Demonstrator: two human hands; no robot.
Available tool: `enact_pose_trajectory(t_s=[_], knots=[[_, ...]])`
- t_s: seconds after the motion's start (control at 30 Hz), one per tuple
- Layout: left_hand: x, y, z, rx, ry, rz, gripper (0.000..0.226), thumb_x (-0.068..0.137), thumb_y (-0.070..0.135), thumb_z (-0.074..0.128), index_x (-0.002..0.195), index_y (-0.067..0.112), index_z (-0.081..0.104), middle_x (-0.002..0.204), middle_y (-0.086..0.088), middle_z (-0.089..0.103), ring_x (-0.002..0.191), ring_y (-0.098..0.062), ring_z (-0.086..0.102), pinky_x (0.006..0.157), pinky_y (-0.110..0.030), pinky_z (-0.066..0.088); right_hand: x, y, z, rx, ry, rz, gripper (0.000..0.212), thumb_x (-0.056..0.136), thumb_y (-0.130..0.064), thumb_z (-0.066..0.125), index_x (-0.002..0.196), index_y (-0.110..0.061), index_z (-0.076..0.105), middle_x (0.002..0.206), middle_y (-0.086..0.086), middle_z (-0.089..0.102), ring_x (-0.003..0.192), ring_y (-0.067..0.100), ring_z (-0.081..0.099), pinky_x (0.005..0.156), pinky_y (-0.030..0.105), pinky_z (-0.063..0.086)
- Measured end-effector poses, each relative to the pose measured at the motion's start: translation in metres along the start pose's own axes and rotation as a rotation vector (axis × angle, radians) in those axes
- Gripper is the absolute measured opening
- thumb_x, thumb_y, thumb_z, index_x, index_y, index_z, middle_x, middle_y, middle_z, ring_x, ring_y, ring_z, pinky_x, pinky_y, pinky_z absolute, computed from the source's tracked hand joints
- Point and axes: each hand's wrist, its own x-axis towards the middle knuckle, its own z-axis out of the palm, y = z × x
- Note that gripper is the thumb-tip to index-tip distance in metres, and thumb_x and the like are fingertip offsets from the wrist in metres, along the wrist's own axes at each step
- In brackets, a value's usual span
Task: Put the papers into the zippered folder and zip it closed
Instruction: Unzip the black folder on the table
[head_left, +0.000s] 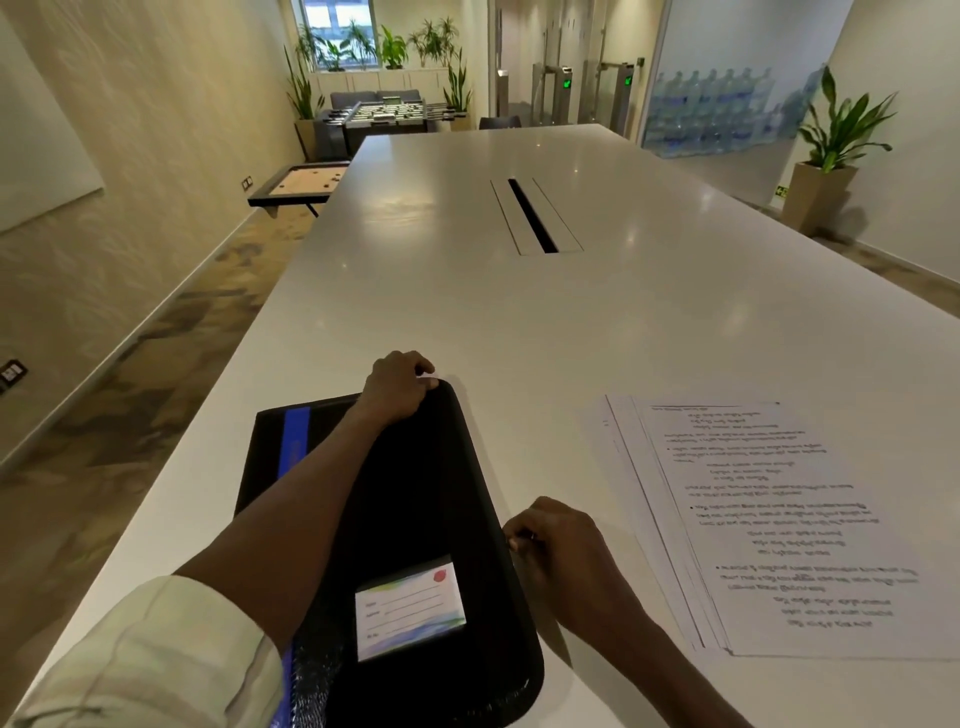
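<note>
A black zippered folder (415, 499) with a blue stripe and a white name card lies flat on the white table (467, 291) in front of me. My left hand (397, 387) grips its far right corner. My right hand (550, 535) pinches something small at the folder's right edge, about halfway along; whether it is the zip pull is too small to tell. A stack of printed papers (769, 525) lies on the table to the right of the folder, apart from both hands.
A dark cable slot (532, 215) runs along the table's middle, far from me. The table's left edge drops to the floor close beside the folder. Potted plants, a foosball table and a low game board stand further back in the room.
</note>
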Motion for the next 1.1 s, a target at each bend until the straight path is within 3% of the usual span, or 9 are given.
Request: enact_pose_trajectory(t_s=[0.1,0.23,0.33,0.43,0.53,0.67,0.77,0.87,1.1], knots=[[-0.031,0.02,0.003,0.005,0.029,0.152,0.023,0.09,0.021,0.061,0.112,0.022,0.067,0.119,-0.007,0.059,0.113,-0.024,0.054,0.103,-0.039,0.041,-0.005,-0.003,0.002,-0.003,0.033,0.021,0.023,0.089,-0.003,0.058,0.094,-0.015,0.077,0.085,-0.002,0.068,0.075,0.007,0.061,0.067,0.015,0.049],[-0.094,0.043,0.008,0.122,-0.155,0.413,0.013,0.09,0.025,0.062,0.099,0.029,0.07,0.102,0.008,0.06,0.099,-0.011,0.055,0.095,-0.036,0.047,-0.006,-0.007,0.002,-0.031,0.06,0.035,0.02,0.091,-0.007,0.058,0.094,-0.014,0.077,0.086,0.001,0.069,0.075,0.013,0.063,0.069,0.023,0.052],[-0.133,0.056,0.015,0.213,-0.056,0.253,0.026,0.08,0.053,0.067,0.085,0.028,0.062,0.085,0.008,0.058,0.081,-0.01,0.058,0.073,-0.027,0.049,-0.005,-0.01,0.004,-0.072,0.068,0.048,0.019,0.093,-0.01,0.058,0.093,-0.013,0.077,0.085,0.004,0.069,0.073,0.014,0.06,0.066,0.021,0.049],[-0.149,0.069,0.018,0.367,-0.035,0.02,0.049,0.071,0.067,0.065,0.067,0.02,0.054,0.066,0.004,0.058,0.059,-0.011,0.058,0.058,-0.027,0.049,-0.006,-0.015,0.004,-0.075,0.066,0.05,0.019,0.096,-0.019,0.059,0.094,-0.011,0.076,0.087,0.004,0.07,0.07,0.009,0.054,0.062,0.007,0.037],[-0.158,0.082,0.016,0.458,-0.103,-0.096,0.043,0.075,0.058,0.062,0.069,0.016,0.054,0.079,-0.003,0.062,0.07,-0.019,0.061,0.064,-0.031,0.051,-0.011,-0.02,0.001,-0.105,0.053,0.052,0.023,0.098,-0.022,0.057,0.086,-0.011,0.073,0.077,0.002,0.062,0.059,0.004,0.042,0.053,0.007,0.025],[-0.155,0.096,0.019,0.516,-0.128,-0.05,0.035,0.078,0.041,0.062,0.092,0.009,0.064,0.088,-0.008,0.061,0.077,-0.024,0.062,0.066,-0.032,0.054,-0.009,-0.023,-0.002,-0.116,0.045,0.062,0.024,0.096,-0.016,0.057,0.073,-0.011,0.063,0.072,0.001,0.053,0.06,0.007,0.041,0.053,0.012,0.026],[-0.156,0.109,0.025,0.648,-0.123,0.025,0.028,0.082,0.029,0.06,0.096,0.006,0.064,0.086,-0.01,0.057,0.072,-0.023,0.055,0.058,-0.031,0.046,-0.017,-0.021,-0.005,-0.137,0.02,0.016,0.016,0.089,-0.009,0.061,0.074,-0.005,0.066,0.073,0.0,0.056,0.065,0.017,0.05,0.056,0.022,0.036],[-0.156,0.117,0.03,0.785,-0.136,0.106,0.022,0.088,0.021,0.057,0.099,0.004,0.066,0.089,-0.012,0.063,0.076,-0.025,0.062,0.062,-0.032,0.048,-0.028,-0.019,-0.008,-0.145,-0.016,-0.007,0.01,0.084,-0.005,0.062,0.08,-0.005,0.072,0.081,0.006,0.066,0.072,0.022,0.059,0.067,0.034,0.051],[-0.156,0.124,0.03,0.864,-0.168,0.122,0.02,0.093,0.015,0.051,0.098,0.004,0.067,0.093,-0.011,0.066,0.082,-0.024,0.066,0.068,-0.031,0.055,-0.059,-0.02,-0.017,-0.117,-0.044,-0.027,0.014,0.08,-0.004,0.057,0.078,-0.008,0.071,0.077,0.004,0.065,0.071,0.02,0.059,0.065,0.036,0.049]])
